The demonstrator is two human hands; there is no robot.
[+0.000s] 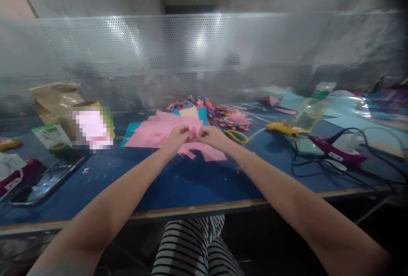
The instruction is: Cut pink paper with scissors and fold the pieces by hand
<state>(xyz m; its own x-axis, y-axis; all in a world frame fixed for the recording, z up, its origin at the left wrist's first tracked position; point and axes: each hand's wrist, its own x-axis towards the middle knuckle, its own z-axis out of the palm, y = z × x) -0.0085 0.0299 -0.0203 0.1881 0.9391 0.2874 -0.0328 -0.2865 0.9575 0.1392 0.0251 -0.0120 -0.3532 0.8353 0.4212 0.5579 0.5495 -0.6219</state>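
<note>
Both my arms reach forward over a blue table [178, 182]. My left hand [177, 136] and my right hand [213, 135] meet above a pile of pink paper sheets [159, 133]. The fingers of both hands are pinched together on a small piece of pink paper [195, 134] held between them. More pink scraps [210, 153] lie just under the hands. A thin bracelet sits on my right wrist.
Yellow-handled scissors [237, 135] and a heap of coloured paper pieces [223, 114] lie behind the hands. A yellow glue gun [282, 128], a clear bottle [310, 112], a purple tool [338, 150] with black cables sit right. A phone [47, 180], packets and a paper bag [55, 99] sit left. A perforated metal screen [204, 55] backs the table.
</note>
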